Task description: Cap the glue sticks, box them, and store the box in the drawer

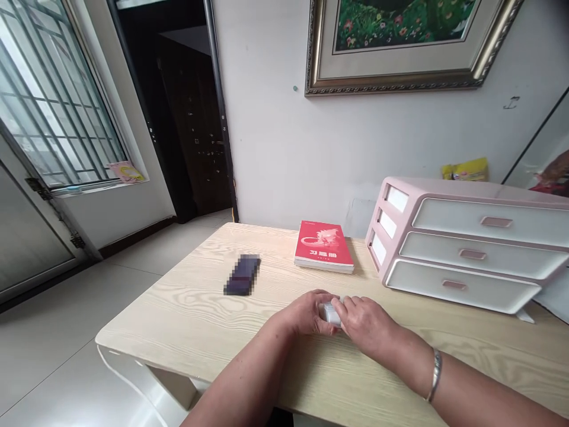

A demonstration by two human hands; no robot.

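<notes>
A small whitish object [330, 314], pale and block-like, sits between my hands just above or on the wooden table [186, 320]; its exact kind is hidden by my fingers. My left hand [310, 312] grips it from the left, thumb below and fingers over the top. From the right, my right hand [363, 320] has its fingers curled against the object's right end, with the thumb on top. Beyond my hands lies a thick red book [324, 243] with white characters on the cover.
Left of the book lies a dark, pixelated flat object [242, 275]. A pink drawer unit [471, 237] with white fronts stands at the table's right, a yellow packet [466, 170] behind it. The table's left edge borders the tiled floor. A bracelet [435, 375] circles my right wrist.
</notes>
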